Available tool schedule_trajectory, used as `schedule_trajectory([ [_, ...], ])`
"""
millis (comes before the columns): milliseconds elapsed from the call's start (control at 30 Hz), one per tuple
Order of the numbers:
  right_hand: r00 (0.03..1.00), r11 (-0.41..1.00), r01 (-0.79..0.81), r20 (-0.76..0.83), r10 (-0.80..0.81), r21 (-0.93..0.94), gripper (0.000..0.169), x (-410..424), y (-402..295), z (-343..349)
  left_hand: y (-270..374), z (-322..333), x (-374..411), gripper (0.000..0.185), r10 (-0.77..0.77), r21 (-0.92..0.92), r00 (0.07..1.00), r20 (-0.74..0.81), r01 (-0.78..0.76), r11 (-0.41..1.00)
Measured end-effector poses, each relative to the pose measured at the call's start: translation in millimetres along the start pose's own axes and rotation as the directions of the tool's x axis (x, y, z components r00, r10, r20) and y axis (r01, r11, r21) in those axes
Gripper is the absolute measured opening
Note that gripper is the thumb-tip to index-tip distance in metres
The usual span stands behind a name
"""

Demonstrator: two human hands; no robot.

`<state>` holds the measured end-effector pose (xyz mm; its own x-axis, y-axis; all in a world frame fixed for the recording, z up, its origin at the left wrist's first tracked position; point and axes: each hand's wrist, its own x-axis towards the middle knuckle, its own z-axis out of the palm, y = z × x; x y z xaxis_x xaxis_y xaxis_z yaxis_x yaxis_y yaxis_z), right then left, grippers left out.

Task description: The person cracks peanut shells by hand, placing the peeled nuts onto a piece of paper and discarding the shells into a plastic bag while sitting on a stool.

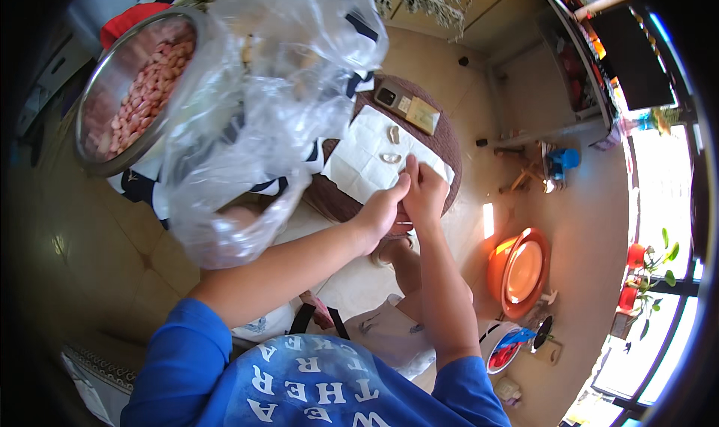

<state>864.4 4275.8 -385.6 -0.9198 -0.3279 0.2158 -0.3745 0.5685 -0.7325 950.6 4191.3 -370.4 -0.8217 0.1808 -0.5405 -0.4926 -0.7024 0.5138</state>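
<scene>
My left hand (382,215) and my right hand (425,196) meet above the near edge of a round stool with a brown woven cover (453,146). Their thumbs point away from me and the fingers curl inward, so whatever may lie between them is hidden. Just beyond the hands, a creased white paper sheet (359,166) covers much of the stool top. Two pale pieces of peanut shell, one farther off (393,134) and one closer (391,158), rest on it. Left of my hands sits a large clear plastic bag (224,163), its contents mostly obscured.
A steel bowl (90,90) of pink shelled peanuts (147,93) stands at the far left. On the stool's far side lie a smartphone (386,96) and a yellowish packet (422,115). Orange basins (497,270) and a bucket (501,343) are on the floor at right.
</scene>
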Motion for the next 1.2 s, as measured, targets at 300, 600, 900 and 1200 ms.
schedule_trajectory([
  [300, 0.977, 0.976, -0.182, 0.132, 0.166, 0.116, 0.043, 39.4, 11.9, -28.7, -3.5, 6.8, 10.2, 0.074, -0.013, -0.034, 0.998, -0.068, 0.011, 0.999],
  [600, 0.847, 0.300, -0.531, 0.483, 0.223, 0.792, 0.059, -32.9, -56.9, -33.5, -11.9, 24.1, -2.7, 0.071, 0.199, -0.082, 0.976, 0.090, -0.192, 0.978],
  [900, 0.728, 0.711, 0.684, 0.088, -0.680, -0.163, 0.057, -72.9, -129.6, -72.4, 19.0, 15.2, -31.3, 0.079, 0.110, -0.352, 0.900, 0.422, 0.051, 0.935],
  [1200, 0.991, 0.953, -0.052, -0.101, 0.085, 0.298, 0.052, -55.0, -91.1, -36.8, 23.0, -9.9, -36.9, 0.092, 0.395, -0.463, 0.841, 0.369, -0.203, 0.863],
])
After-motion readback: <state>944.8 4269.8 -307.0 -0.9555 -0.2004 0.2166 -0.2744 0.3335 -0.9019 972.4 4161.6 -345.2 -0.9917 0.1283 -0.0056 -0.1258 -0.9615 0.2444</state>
